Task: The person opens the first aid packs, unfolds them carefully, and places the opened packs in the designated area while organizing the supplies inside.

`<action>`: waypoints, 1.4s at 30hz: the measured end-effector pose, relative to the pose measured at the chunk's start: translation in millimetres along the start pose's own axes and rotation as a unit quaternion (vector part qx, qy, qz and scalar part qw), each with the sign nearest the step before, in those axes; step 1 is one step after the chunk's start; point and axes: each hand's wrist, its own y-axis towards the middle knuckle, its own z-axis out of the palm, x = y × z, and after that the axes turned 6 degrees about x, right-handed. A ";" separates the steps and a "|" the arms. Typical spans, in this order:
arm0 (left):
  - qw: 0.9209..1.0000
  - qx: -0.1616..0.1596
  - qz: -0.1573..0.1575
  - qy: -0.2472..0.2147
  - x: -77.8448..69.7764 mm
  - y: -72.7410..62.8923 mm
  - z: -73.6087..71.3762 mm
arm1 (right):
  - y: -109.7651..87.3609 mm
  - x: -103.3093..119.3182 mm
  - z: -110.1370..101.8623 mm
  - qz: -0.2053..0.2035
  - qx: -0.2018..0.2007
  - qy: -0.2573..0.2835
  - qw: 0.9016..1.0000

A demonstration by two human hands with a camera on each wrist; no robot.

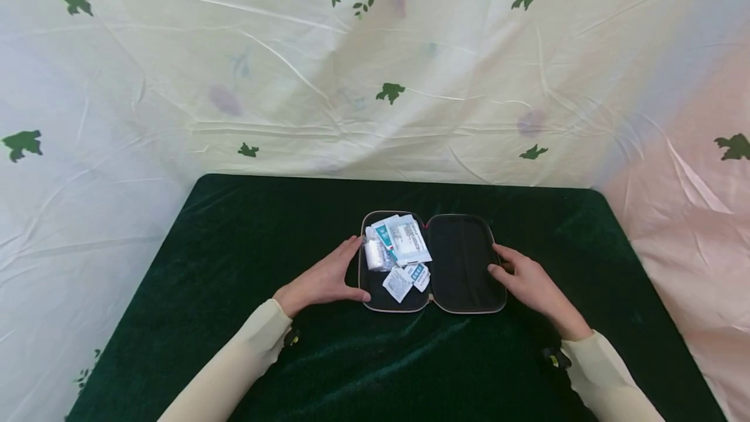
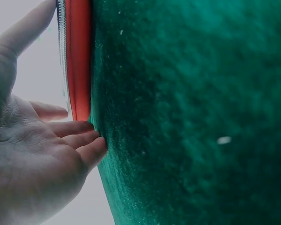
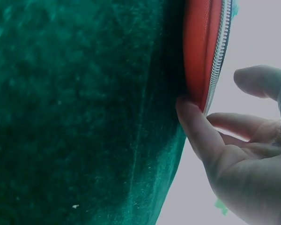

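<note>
A zip case [image 1: 465, 266] lies unfolded on the table, dark inside, with an orange-red outer side [image 2: 78, 61] and a metal zipper [image 3: 219, 56]. Its left half holds a white roll [image 1: 376, 256] in clear wrap, white-and-teal packets [image 1: 410, 241] and small square sachets [image 1: 398, 284]. My left hand [image 1: 325, 279] spans the case's left edge, thumb at the near corner and fingers extended along the side. At the right edge, my right hand [image 1: 530, 282] touches the outer side with its fingertips. Its thumb stands apart from the case in the right wrist view.
A dark green velvet cloth [image 1: 263, 226] covers the table. Behind it and at both sides hangs pale fabric [image 1: 293, 83] with green leaf and bird shapes. The table's far edge lies a little beyond the case.
</note>
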 end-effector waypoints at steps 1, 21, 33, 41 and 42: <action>1.000 0.002 0.000 0.000 0.2 0.1 -0.1 | 0.3 -0.7 -0.2 0.001 0.002 -0.002 1.000; 0.996 -0.087 0.002 0.032 -5.7 1.2 4.5 | 4.9 38.4 14.6 -0.015 -0.133 -0.006 0.991; 0.980 -0.149 0.074 0.110 -27.5 12.3 11.2 | 36.1 68.4 38.4 -0.037 -0.132 0.064 0.989; 0.979 -0.121 0.082 0.143 -34.8 22.2 16.9 | 56.6 81.9 50.4 -0.045 -0.105 0.079 0.990; 0.979 -0.117 0.082 0.146 -35.1 22.8 17.3 | 58.7 82.9 51.6 -0.045 -0.104 0.079 0.990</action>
